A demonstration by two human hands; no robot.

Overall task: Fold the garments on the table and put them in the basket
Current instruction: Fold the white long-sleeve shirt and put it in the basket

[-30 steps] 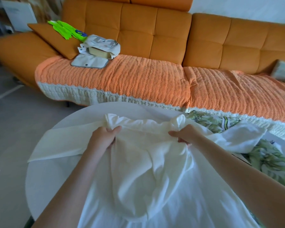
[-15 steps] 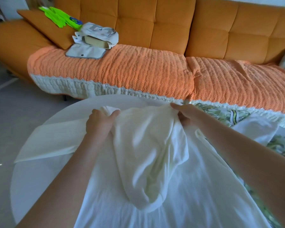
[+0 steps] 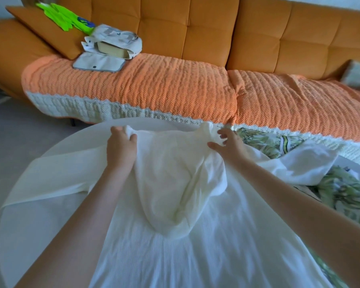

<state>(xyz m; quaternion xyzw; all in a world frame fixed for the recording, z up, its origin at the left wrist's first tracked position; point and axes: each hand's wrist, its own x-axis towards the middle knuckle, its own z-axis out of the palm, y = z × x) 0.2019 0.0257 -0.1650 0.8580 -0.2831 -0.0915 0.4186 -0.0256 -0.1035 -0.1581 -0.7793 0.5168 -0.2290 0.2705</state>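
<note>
The white garment (image 3: pixel 175 235) lay spread over most of the round table (image 3: pixel 29 235), leaving bare top only down the left side and in a strip at the far-left edge. On the right a leaf-print garment (image 3: pixel 341 196) covered the top out to its edge. Just beyond the far edge the sofa (image 3: pixel 154 90) blocked the way, while open floor (image 3: pixel 19 142) lay to the left.

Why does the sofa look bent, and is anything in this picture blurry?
Head view: the wide-angle lens bows the sofa; its woven cover is sharp, but the near part of the white garment and the forearms are smeared, probably by motion; the light is soft, without hard shadows.
</note>
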